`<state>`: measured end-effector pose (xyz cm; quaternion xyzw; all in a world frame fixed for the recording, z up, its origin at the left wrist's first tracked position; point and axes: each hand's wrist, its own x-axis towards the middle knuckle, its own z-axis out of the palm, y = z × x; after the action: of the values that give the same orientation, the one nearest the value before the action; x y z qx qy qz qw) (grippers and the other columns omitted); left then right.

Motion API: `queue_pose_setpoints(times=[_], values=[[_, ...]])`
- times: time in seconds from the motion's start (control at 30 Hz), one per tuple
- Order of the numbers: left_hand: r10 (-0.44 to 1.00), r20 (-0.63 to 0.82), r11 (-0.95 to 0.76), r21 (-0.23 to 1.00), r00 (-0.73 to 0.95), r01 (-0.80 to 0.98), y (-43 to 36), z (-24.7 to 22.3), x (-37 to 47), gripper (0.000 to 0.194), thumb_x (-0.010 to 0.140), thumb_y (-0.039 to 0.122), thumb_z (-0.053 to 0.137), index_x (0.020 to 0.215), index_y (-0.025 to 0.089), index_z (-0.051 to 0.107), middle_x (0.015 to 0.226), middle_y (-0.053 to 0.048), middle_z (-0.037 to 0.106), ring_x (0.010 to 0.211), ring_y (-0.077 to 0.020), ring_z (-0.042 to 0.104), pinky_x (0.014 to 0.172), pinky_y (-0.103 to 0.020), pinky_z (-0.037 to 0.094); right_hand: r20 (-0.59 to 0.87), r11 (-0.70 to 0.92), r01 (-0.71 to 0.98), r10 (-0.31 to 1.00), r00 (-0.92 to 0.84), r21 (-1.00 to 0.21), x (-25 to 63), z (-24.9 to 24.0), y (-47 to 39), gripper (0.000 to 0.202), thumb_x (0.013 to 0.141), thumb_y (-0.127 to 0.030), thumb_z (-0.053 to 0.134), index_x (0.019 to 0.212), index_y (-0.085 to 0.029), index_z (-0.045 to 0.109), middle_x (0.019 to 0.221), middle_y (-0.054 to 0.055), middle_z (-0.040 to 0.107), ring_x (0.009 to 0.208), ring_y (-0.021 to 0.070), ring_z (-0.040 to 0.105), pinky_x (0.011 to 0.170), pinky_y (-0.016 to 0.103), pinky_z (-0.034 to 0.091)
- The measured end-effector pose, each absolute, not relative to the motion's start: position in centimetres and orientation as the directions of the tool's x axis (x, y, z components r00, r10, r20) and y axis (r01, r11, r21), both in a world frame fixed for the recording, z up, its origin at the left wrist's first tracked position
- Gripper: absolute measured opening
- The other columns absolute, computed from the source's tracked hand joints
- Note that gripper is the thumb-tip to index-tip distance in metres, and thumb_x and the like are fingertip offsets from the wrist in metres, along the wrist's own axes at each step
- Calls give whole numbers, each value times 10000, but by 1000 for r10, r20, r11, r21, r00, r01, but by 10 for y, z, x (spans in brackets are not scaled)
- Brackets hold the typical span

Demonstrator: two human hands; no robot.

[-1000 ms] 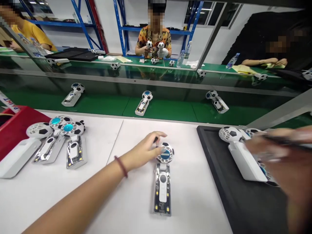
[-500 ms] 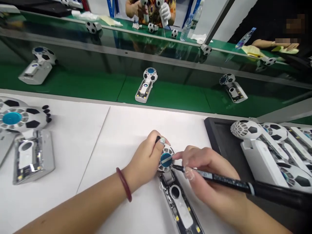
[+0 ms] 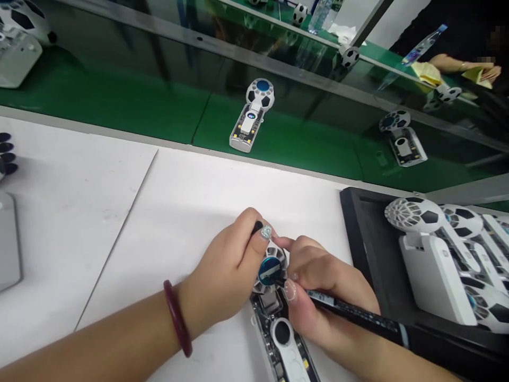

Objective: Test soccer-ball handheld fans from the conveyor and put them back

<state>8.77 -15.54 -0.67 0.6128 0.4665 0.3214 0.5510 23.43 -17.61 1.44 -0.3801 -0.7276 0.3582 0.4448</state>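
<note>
A handheld device [image 3: 284, 339] with a round football-patterned head and a clear body lies at the bottom centre. My left hand [image 3: 228, 265] is wrapped round its head, a small black piece showing by the thumb. The blue disc [image 3: 270, 269] on the head faces up and carries a pale strip. Between the fingers of my right hand [image 3: 322, 281] is a black marker pen [image 3: 358, 314], its tip end at the lower edge of the disc. The marker's back end reaches toward the lower right.
A black tray [image 3: 352, 233] at the right holds several similar devices. Beyond the white table [image 3: 186, 196], a green shelf [image 3: 151, 116] bears more devices. A person's hand with a yellow cloth [image 3: 477, 75] rests at the upper right.
The view has shifted right and closer. My right hand has moved in nearer to the device head, and the marker's tip end now lies over the disc's lower edge. My left hand keeps its hold.
</note>
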Motion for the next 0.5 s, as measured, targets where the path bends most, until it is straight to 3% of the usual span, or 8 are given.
queue_pose_setpoints(times=[0.5], values=[[930, -121, 44, 974, 346, 222, -154, -7, 88, 216, 910, 322, 290, 869, 212, 470, 846, -19, 603, 747, -159, 553, 634, -291, 440, 339, 430, 278, 884, -323, -859, 234, 15, -177, 194, 711, -50, 538, 700, -208, 427, 589, -29, 505, 579, 109, 488, 818, 397, 499]])
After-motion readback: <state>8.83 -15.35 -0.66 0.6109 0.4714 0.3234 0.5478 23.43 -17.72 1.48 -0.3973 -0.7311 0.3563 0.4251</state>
